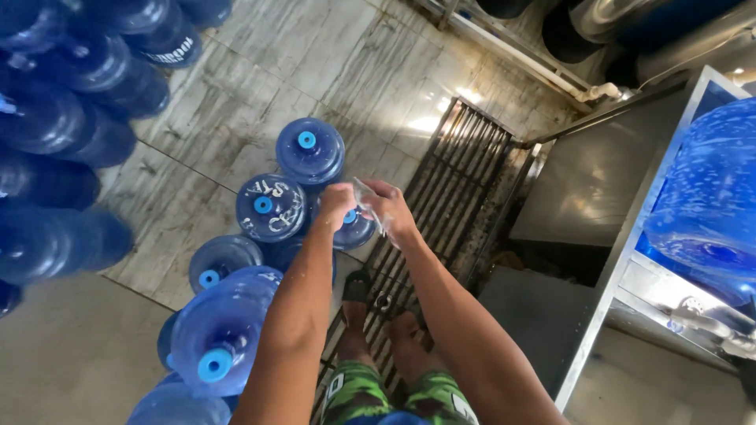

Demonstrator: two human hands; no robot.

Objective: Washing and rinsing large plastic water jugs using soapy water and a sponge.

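Both hands meet over a capped blue water jug (354,228) standing on the tiled floor (236,102): left hand (337,203) beside right hand (390,206), whose fingers (370,197) pinch a clear plastic film (368,198). More capped jugs (268,206) stand left; a metal grate (465,165) lies right.

Single head view, steep downward look from standing height. Own forearms enter from bottom edge, meet near frame centre. Tiled floor (260,71) fills upper left, floor grate (465,157) at centre, metal frame (630,260) close at right. No second view.
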